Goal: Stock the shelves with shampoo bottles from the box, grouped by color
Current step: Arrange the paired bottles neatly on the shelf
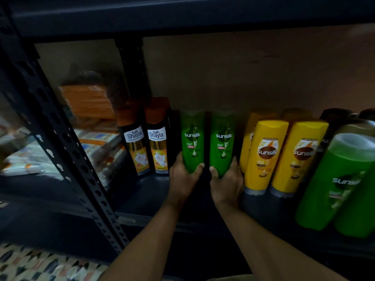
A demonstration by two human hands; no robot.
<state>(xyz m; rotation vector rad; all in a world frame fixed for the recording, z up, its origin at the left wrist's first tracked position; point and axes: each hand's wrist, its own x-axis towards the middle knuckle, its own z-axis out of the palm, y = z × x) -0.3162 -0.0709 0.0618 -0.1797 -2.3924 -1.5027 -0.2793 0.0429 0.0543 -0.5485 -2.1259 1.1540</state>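
Note:
Two green Sunsilk bottles stand upright side by side in the middle of the dark shelf [154, 191]. My left hand [182, 177] grips the base of the left green bottle [192, 138]. My right hand [226, 179] grips the base of the right green bottle [222, 140]. To their left stand two black Safi Shayla bottles [147, 138] with orange caps. On the right are several yellow Sunsilk bottles [284, 155], with dark bottles [336, 116] behind. Two larger green Sunsilk bottles [341, 179] stand near the front at far right. The box is out of view.
A perforated dark metal upright [60, 142] runs diagonally at the left. Beyond it lie orange boxes [87, 100] and white packets [30, 157]. Another shelf board [182, 15] spans overhead. A brown back panel [253, 67] closes the bay. Patterned floor [30, 262] shows at the lower left.

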